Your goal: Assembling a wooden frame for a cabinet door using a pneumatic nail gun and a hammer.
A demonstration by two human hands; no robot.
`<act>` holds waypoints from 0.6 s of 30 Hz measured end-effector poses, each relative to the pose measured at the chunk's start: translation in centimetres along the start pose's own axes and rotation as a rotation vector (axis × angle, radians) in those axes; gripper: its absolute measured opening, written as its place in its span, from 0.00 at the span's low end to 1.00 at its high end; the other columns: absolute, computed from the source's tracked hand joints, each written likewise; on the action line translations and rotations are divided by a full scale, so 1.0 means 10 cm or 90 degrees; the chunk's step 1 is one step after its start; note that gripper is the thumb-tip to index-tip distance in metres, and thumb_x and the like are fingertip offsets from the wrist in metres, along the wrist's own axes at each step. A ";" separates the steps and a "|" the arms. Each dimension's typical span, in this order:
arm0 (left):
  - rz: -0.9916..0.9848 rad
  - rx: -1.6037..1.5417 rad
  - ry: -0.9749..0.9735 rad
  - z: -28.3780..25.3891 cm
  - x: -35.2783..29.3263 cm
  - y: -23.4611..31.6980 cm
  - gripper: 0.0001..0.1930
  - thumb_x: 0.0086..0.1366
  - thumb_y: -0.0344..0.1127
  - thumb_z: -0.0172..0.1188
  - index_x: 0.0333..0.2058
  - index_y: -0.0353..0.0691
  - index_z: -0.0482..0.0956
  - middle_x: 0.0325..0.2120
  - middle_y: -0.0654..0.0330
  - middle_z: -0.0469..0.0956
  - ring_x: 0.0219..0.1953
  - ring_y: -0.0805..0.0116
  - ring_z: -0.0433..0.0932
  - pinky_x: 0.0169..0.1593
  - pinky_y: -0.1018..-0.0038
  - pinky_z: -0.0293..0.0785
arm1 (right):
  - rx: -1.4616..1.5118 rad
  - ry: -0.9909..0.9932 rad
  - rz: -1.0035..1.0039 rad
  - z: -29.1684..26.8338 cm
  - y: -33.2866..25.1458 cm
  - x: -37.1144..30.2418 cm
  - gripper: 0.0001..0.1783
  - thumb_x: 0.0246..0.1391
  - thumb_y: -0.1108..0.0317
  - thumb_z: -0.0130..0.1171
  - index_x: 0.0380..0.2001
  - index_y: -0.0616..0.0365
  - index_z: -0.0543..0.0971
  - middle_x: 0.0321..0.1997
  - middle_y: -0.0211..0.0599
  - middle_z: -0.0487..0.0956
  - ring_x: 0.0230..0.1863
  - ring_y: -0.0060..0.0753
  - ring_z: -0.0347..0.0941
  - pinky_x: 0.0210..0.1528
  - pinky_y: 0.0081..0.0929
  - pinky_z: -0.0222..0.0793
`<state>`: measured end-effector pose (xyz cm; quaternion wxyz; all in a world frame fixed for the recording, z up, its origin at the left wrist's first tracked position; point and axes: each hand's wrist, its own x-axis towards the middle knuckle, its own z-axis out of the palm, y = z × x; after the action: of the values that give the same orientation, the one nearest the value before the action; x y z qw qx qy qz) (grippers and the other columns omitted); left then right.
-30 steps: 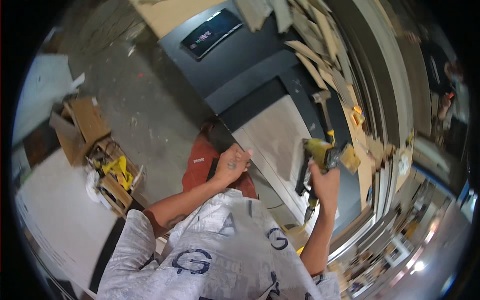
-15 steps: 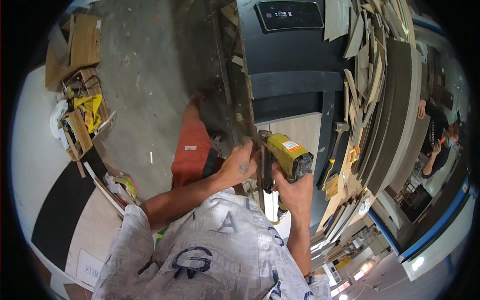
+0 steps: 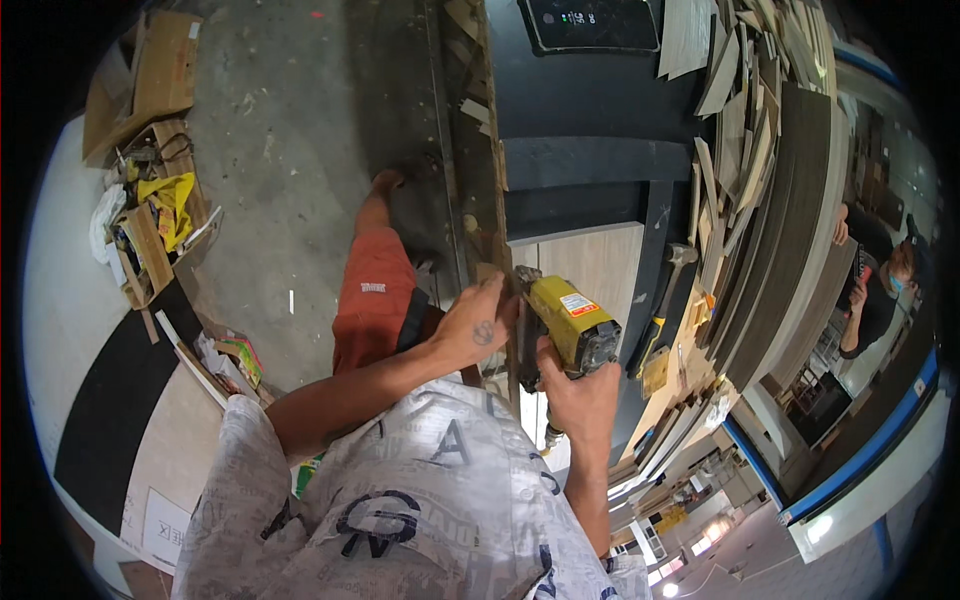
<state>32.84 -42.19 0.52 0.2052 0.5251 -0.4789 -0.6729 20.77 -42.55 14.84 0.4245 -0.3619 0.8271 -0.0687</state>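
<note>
A yellow and black nail gun (image 3: 572, 318) is in the grip of my right hand (image 3: 580, 392), its nose against the edge of the work near my left hand. A hose fitting (image 3: 551, 436) hangs below its handle. My left hand (image 3: 476, 322) is closed at the long wooden edge strip (image 3: 513, 350), just left of the nail gun; its fingertips are partly hidden behind the strip. Beyond and right of the tool lies a dark frame (image 3: 600, 165) with a pale wood-grain panel (image 3: 590, 258) inset.
A hammer (image 3: 672, 285) lies on the frame's right side, and a phone (image 3: 592, 25) at its far end. Wood offcuts (image 3: 735, 130) and long boards (image 3: 790, 200) are stacked at right. Another person (image 3: 880, 290) stands beyond. Cartons (image 3: 165, 65) sit on the floor at left.
The view has shifted slightly, so the surroundings sit a little differently. Both hands and the nail gun keep nearly the same place at the strip.
</note>
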 end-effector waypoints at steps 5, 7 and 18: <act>0.023 0.036 0.009 0.03 0.00 -0.10 0.17 0.65 0.27 0.57 0.48 0.20 0.70 0.30 0.34 0.79 0.36 0.36 0.81 0.36 0.55 0.75 | -0.045 0.013 -0.078 0.03 0.06 0.00 0.15 0.54 0.65 0.66 0.38 0.68 0.83 0.23 0.40 0.83 0.20 0.26 0.79 0.26 0.28 0.73; 0.046 0.012 0.004 0.06 0.01 -0.21 0.17 0.63 0.25 0.58 0.48 0.21 0.69 0.30 0.36 0.80 0.36 0.37 0.81 0.35 0.56 0.76 | -0.044 0.023 -0.097 0.06 0.02 -0.03 0.15 0.53 0.65 0.66 0.38 0.68 0.83 0.24 0.41 0.83 0.23 0.29 0.81 0.28 0.29 0.74; 0.083 -0.082 -0.015 -0.01 0.01 -0.11 0.16 0.59 0.23 0.60 0.45 0.27 0.69 0.27 0.42 0.79 0.31 0.42 0.81 0.32 0.62 0.75 | -0.027 0.029 -0.035 0.08 -0.09 -0.07 0.14 0.50 0.67 0.67 0.37 0.67 0.82 0.27 0.49 0.84 0.30 0.45 0.85 0.31 0.34 0.75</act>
<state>33.19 -41.79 -0.47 0.2760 0.4708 -0.4703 -0.6935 22.12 -42.63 15.17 0.3959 -0.3919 0.8275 -0.0707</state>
